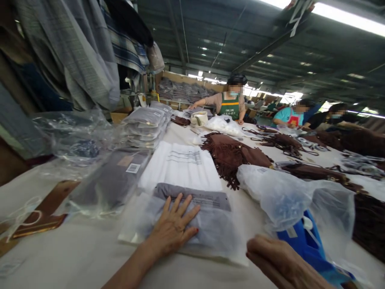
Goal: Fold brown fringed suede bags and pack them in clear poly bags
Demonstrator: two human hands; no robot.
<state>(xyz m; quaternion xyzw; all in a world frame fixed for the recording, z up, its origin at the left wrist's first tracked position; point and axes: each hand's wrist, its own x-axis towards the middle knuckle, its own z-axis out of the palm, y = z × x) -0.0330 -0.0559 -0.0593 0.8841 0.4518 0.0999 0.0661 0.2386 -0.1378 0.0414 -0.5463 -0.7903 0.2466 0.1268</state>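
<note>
My left hand [174, 226] lies flat with its fingers spread on a translucent bag [216, 237] that holds a folded grey item. Just behind that bag is a stack of white printed bags [180, 164]. Over the table's right front, my right hand [267, 253] is curled, its fingers folded in, and whatever it may hold is hidden. A grey bagged item with a barcode label [105, 180] rests to the left of the white stack.
Bagged grey items [144, 120] are piled at the back left. Brown fringed bags [231, 154], crumpled clear plastic [276, 192] and a blue container [306, 237] occupy the right. A brown flat piece [45, 208] lies left. Several people work beyond.
</note>
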